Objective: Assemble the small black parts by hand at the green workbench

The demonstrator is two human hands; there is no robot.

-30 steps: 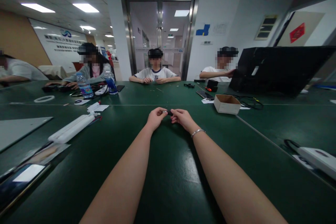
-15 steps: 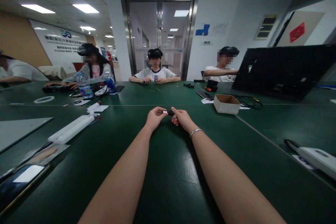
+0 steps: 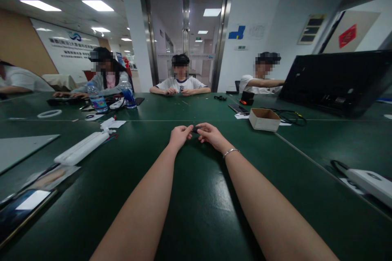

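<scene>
In the middle of the head view, my left hand (image 3: 181,136) and my right hand (image 3: 211,134) come together just above the green table (image 3: 199,195). Between their fingertips is a small black object (image 3: 195,129), shaped much like a USB stick. Thumb and fingers of my left hand pinch its left end. On the other side, my right thumb and forefinger close on its right end. Most of the object is hidden by the fingers. A silver bracelet (image 3: 231,153) circles my right wrist.
Right of my hands stand an open cardboard box (image 3: 264,124), a cable (image 3: 295,118) and a large black monitor (image 3: 333,83). To the left lie a long white device (image 3: 82,149), a phone (image 3: 26,212) and bottles (image 3: 98,100). Several people sit around the table.
The silver end of the small object showed at my left fingertips before and is now covered. My fingers have shifted around it. The view has tilted slightly.
</scene>
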